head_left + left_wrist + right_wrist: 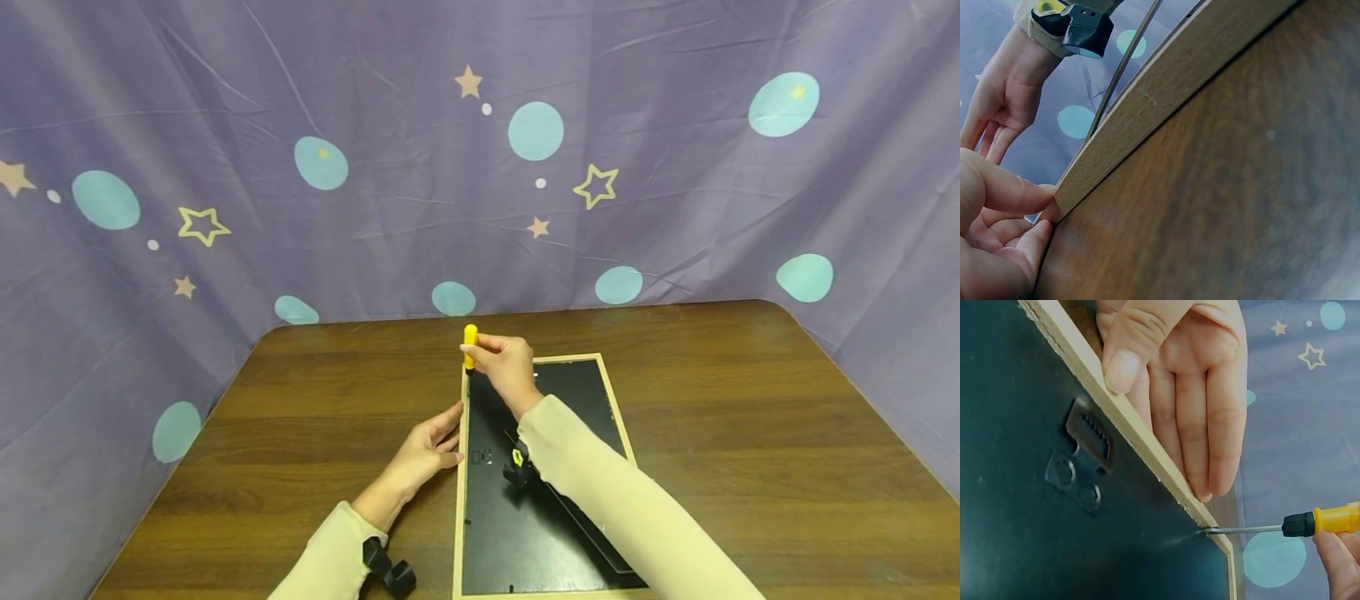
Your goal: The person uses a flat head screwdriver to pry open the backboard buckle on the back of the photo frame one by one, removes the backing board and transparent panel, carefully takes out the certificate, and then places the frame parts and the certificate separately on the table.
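two hands (pixel 423 454) (pixel 506 362) | left flat on frame (pixel 459 500) edge | right pinching screwdriver (pixel 470 343) | sawtooth hanger (pixel 1091 434) near tip

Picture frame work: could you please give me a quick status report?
Left hand open, steadying the picture frame edge. Right hand grips yellow screwdriver, tip at the backing's corner. Nothing in the way.

This looks like a staged recording corner rather than a lived-in room. A purple bedsheet-like backdrop (pixel 420 167) printed with teal dots and tan stars hangs all the way from nine o'clock round to three o'clock, hiding the walls. In front of it sits a dark wooden table (pixel 750 400) (rounded corners, laminate grain), and camera units are strapped to both wrists.
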Tool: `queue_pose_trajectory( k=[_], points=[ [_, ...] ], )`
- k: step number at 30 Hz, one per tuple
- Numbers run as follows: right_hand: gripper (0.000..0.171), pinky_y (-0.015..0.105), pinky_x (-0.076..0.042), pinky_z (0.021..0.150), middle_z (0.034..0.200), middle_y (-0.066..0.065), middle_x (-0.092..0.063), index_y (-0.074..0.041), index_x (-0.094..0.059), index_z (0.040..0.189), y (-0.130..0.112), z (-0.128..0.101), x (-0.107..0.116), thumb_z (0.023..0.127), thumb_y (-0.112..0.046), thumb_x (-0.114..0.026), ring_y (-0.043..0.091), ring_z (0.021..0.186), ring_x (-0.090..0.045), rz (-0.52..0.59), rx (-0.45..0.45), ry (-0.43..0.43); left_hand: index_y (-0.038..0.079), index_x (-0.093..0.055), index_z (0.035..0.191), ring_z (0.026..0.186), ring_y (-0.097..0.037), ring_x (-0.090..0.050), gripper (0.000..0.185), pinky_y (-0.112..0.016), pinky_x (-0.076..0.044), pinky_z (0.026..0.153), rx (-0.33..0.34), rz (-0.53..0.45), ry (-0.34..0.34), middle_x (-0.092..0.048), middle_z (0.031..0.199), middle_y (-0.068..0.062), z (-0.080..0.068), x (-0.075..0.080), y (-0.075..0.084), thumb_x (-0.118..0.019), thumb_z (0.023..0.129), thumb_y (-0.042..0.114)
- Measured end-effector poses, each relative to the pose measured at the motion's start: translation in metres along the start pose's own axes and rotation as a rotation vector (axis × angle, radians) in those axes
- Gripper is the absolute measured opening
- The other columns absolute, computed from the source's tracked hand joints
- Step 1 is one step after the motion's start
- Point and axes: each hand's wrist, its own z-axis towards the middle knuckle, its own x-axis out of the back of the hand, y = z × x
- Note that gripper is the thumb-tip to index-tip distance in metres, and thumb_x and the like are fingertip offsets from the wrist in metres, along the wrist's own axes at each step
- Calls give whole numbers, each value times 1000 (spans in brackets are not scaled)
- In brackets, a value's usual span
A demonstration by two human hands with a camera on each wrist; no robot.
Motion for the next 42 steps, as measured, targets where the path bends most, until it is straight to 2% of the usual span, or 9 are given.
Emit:
queue_pose_trajectory(
  k=[6, 14, 21, 25, 29, 33, 37, 42],
  points=[
    [26, 30, -58, 66, 95, 15, -71, -1, -74, 100, -2, -2, -4, 77, -13, -78, 16, 77, -69, -50, 39, -7, -14, -21, 143, 140, -37, -15, 75, -40, -30, 108, 6, -8, 5, -16, 151, -28, 0, -1, 1, -54, 76, -21],
    [28, 27, -58, 65, 94, 16, -71, 2, -72, 101, 2, -2, 1, 77, -12, -78, 16, 76, -69, -25, 57, -2, -14, -20, 143, 140, -37, -15, 74, -40, -30, 108, 5, -5, 7, -16, 151, -28, -2, -3, 3, -54, 77, -21],
    [21, 22, -57, 62, 84, 19, -71, 6, -69, 97, 5, -4, 20, 83, -9, -72, 24, 73, -69, -143, 157, 49, -14, -19, 143, 140, -37, -14, 75, -39, -29, 108, -13, -10, 2, -15, 151, -28, -2, -3, 2, -54, 77, -20],
    [19, 20, -56, 62, 85, 21, -70, 8, -65, 96, 4, -9, 29, 85, -7, -69, 29, 75, -69, -124, 158, 66, -15, -19, 143, 140, -37, -14, 76, -41, -28, 109, -19, -7, 15, -15, 151, -29, -3, -2, 2, -54, 76, -20],
    [19, 23, -57, 67, 89, 22, -70, 8, -63, 98, -1, -19, 38, 86, -6, -68, 28, 80, -69, -59, 119, 55, -15, -19, 143, 140, -37, -13, 76, -41, -28, 109, -17, -8, 9, -14, 151, -29, -3, -1, 2, -54, 75, -20],
    [20, 31, -57, 74, 97, 25, -68, 9, -59, 100, -11, -36, 47, 87, -4, -65, 27, 86, -69, 41, 62, 2, -14, -19, 143, 141, -37, -14, 76, -40, -28, 109, -17, -7, 4, -14, 151, -28, -1, -2, 1, -54, 76, -20],
    [20, 34, -57, 76, 102, 28, -66, 11, -55, 101, -21, -61, 58, 87, 0, -64, 26, 88, -69, 112, -12, -109, -14, -19, 143, 140, -37, -14, 75, -39, -29, 109, -11, -2, 7, -14, 152, -28, -1, -2, 1, -54, 76, -20],
    [13, 37, -57, 77, 104, 35, -62, 7, -52, 92, -21, -91, 76, 85, 3, -62, 22, 84, -69, 178, -96, -259, -14, -18, 143, 141, -37, -13, 76, -40, -28, 109, -15, 7, -2, -13, 152, -28, -2, -1, 1, -53, 76, -20]
  ],
)
